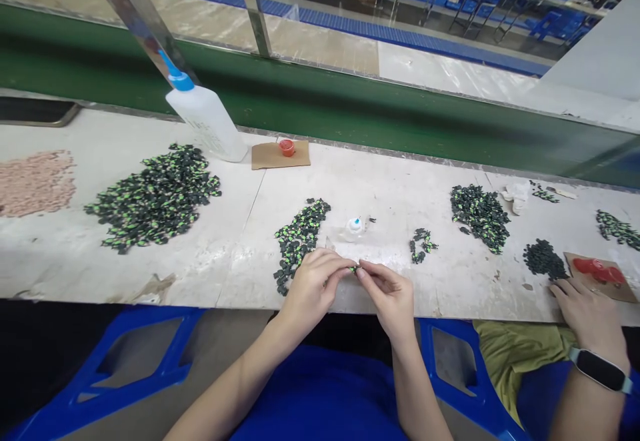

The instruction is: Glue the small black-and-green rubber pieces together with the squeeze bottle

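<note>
Both hands meet at the bench's near edge, left hand and right hand bent inward. Their fingers pinch one small green-black part, mostly hidden between the fingertips.

Tiny piece between fingertips too small to identify, co-worker's hand partly cut off
</note>
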{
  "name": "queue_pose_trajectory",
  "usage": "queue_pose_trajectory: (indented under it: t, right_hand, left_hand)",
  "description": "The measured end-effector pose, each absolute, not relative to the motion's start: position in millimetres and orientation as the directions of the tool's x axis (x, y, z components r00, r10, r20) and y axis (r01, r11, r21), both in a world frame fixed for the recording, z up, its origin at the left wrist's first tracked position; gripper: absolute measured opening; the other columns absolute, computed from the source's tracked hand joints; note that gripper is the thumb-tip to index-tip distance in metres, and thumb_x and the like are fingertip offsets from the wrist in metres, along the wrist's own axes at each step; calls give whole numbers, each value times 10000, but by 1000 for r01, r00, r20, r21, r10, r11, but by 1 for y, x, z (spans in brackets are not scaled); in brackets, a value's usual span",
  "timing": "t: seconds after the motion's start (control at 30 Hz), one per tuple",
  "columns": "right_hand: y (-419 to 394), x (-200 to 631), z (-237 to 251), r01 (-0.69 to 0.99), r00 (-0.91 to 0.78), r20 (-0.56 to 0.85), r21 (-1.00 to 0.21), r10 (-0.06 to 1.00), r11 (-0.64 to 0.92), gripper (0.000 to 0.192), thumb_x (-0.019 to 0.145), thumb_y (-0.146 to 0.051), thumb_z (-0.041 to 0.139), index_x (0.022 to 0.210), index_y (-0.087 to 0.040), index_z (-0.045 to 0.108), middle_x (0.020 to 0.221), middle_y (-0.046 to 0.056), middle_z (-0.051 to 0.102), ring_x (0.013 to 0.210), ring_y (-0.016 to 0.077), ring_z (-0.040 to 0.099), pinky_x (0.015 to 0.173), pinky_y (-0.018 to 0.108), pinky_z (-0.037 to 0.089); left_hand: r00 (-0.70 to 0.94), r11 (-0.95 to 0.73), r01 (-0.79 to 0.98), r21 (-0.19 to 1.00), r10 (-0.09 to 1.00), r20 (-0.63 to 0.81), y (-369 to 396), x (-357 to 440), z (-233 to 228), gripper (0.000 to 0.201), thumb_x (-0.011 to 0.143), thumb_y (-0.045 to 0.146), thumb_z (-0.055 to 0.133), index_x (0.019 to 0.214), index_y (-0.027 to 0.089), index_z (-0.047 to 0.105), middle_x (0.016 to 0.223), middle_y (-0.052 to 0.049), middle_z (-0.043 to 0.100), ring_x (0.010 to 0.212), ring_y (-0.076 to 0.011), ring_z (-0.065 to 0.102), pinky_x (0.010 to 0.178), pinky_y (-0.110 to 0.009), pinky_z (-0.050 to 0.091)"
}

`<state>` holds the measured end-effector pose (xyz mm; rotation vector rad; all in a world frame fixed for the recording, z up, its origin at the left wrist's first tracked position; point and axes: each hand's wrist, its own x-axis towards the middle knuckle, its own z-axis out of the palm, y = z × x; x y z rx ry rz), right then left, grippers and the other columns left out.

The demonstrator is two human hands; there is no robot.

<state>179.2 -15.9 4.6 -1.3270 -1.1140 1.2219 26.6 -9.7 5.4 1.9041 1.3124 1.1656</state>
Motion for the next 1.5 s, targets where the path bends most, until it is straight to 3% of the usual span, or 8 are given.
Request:
queue_pose_trajectory:
  t: [0.1, 0.3, 0.53, 0.83, 1.07, 1.27, 1.4, 1.5]
  right_hand:
    - [-16, 177, 2, -5, 103, -99, -995, 990, -99, 172, 683, -286, 754, 837, -210, 754, 792, 36, 744, 736, 184, 698, 723, 322, 597]
    - [-18, 174, 5, 26, 36, 46, -999, 998, 45, 48, 739, -213, 704, 771, -221, 738, 727, 15, 702, 699, 152, 671, 656, 263, 560]
    - [-15, 179, -1, 110, -4, 173, -979, 985, 173, 80, 774, -177, 679, 813, -221, 734, 745, 25, 700, 701, 151, 666, 653, 270, 547]
    - [-13, 183, 5, 232, -55, 301, -924, 952, 305, 115, 777, -140, 660, 829, -218, 726, 763, 41, 715, 700, 165, 679, 641, 284, 568]
    - [-15, 184, -1, 272, -34, 251, -929, 967, 251, 242, 738, -149, 676, 971, -211, 681, 746, 10, 719, 660, 142, 687, 689, 268, 584]
    - [-15, 183, -6, 240, -25, 207, -949, 978, 207, 175, 742, -169, 668, 911, -208, 683, 710, 5, 701, 635, 136, 677, 661, 259, 582]
    - [-13, 202, -8, 296, -63, 208, -930, 976, 217, 105, 763, -193, 646, 848, -208, 706, 710, 14, 693, 625, 142, 663, 608, 260, 573]
    - [-6, 229, -8, 444, 86, 240, -878, 967, 179, 86, 776, -249, 651, 813, -200, 711, 763, 41, 709, 689, 174, 672, 660, 312, 572]
  left_hand:
    - [116, -372, 473, 799, 925, 362, -12, 30, 6, 194, 876, 110, 505, 898, 204, 674, 816, -38, 713, 809, -188, 613, 735, -315, 507]
    - [26, -323, 567, 758, 927, 375, -22, 39, 7, 215, 865, 89, 470, 876, 197, 656, 813, -48, 697, 811, -194, 610, 722, -315, 508]
    - [21, -229, 371, 900, 971, 239, -19, 34, 11, 140, 853, 178, 554, 865, 201, 691, 833, -45, 716, 843, -186, 640, 746, -296, 528]
    - [11, -175, 354, 919, 983, 183, -18, 35, 15, 147, 803, 188, 585, 858, 210, 720, 816, -40, 720, 815, -182, 644, 758, -302, 524]
    - [8, -131, 353, 926, 991, 137, -18, 35, 15, 86, 752, 185, 626, 763, 207, 708, 750, -24, 693, 770, -170, 636, 712, -275, 511]
    - [15, -210, 394, 895, 975, 222, -19, 41, 6, 89, 789, 192, 603, 771, 203, 690, 767, -37, 700, 794, -184, 629, 747, -313, 502]
    - [90, -232, 389, 891, 973, 213, -19, 48, -3, 155, 811, 184, 576, 936, 201, 667, 825, -40, 713, 855, -187, 638, 783, -321, 507]
    - [74, -226, 459, 859, 973, 216, -16, 39, -5, 198, 815, 226, 594, 1006, 202, 638, 880, -45, 715, 905, -201, 630, 815, -345, 498]
